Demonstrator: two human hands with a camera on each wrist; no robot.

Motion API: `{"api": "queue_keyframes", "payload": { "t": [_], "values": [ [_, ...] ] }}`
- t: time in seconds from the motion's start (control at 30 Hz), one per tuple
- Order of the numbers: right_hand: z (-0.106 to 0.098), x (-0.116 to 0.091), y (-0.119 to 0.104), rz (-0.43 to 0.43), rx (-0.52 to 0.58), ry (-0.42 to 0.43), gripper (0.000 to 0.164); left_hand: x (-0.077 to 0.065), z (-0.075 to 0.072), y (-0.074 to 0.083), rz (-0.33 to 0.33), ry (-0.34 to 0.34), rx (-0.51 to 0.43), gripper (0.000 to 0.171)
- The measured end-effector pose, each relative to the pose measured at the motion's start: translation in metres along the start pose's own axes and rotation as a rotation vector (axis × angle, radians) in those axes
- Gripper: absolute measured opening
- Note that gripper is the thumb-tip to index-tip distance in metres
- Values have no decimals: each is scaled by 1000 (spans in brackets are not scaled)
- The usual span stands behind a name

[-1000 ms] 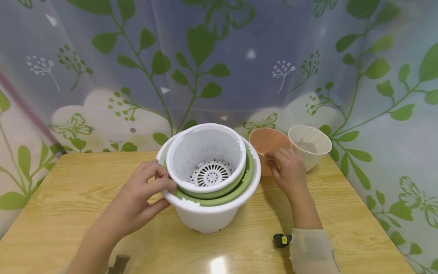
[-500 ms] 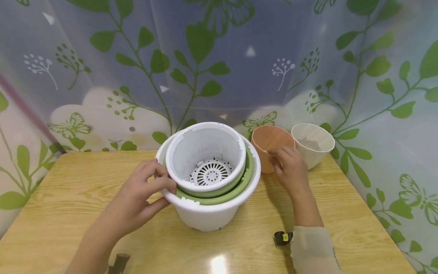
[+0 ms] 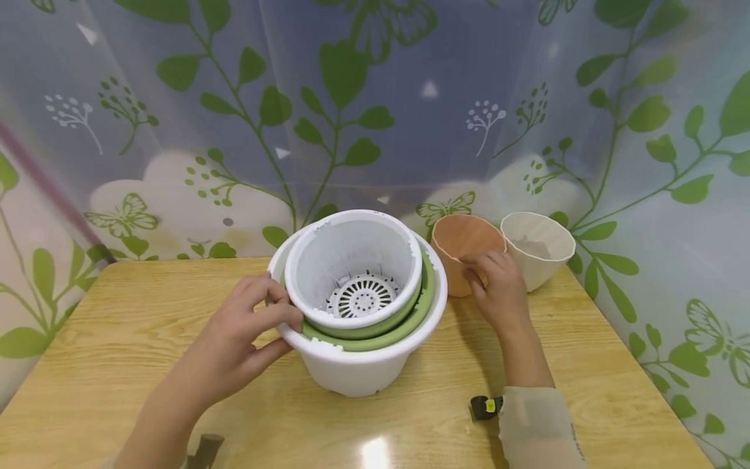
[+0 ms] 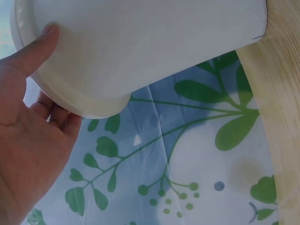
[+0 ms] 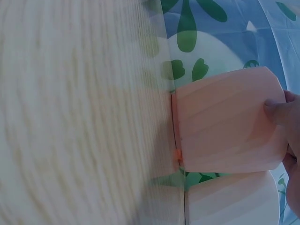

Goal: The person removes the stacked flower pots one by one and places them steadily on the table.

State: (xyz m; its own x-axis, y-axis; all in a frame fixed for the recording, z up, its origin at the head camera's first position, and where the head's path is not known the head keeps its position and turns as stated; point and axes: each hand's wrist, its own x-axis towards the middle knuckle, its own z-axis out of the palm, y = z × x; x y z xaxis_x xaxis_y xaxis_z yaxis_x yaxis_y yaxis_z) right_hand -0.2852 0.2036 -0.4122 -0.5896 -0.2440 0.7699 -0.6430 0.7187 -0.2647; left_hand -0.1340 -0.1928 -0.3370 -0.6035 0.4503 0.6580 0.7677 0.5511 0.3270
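In the head view a nested stack of plastic flowerpots stands mid-table: a large white pot [image 3: 354, 371] outside, green pots [image 3: 381, 340] within, and a smaller white pot [image 3: 316, 273] with a slotted bottom on top. My left hand [image 3: 243, 326] grips the stack at its left rim; the left wrist view has the thumb [image 4: 44, 47] on the outer wall and fingers curled over the rim. To the right, my right hand [image 3: 498, 286] pinches the near rim of an orange fluted flowerpot [image 3: 459, 277]. Its thumb [image 5: 274, 108] lies against the orange wall in the right wrist view.
A cream fluted flowerpot [image 3: 536, 273] stands directly right of the orange one, with something greyish inside. A small black object [image 3: 483, 408] with a yellow mark shows beside the right sleeve. Patterned curtain [image 3: 410, 130] hangs behind the wooden table [image 3: 176, 280] and along its sides.
The orange flowerpot has shifted slightly to the right with my right hand on its rim, and the cream one has shifted with it. My left hand and the stack have stayed put.
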Motion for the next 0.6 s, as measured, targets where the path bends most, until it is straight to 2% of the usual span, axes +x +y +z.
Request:
{"api": "queue_keyframes", "payload": {
  "t": [0.33,0.6],
  "values": [
    [-2,0,1,10,4,-32,22,0,2,-1,30,23,9,30],
    [-7,7,-7,-42,31,30,23,1,1,-1,14,9,3,30]
  ]
}}
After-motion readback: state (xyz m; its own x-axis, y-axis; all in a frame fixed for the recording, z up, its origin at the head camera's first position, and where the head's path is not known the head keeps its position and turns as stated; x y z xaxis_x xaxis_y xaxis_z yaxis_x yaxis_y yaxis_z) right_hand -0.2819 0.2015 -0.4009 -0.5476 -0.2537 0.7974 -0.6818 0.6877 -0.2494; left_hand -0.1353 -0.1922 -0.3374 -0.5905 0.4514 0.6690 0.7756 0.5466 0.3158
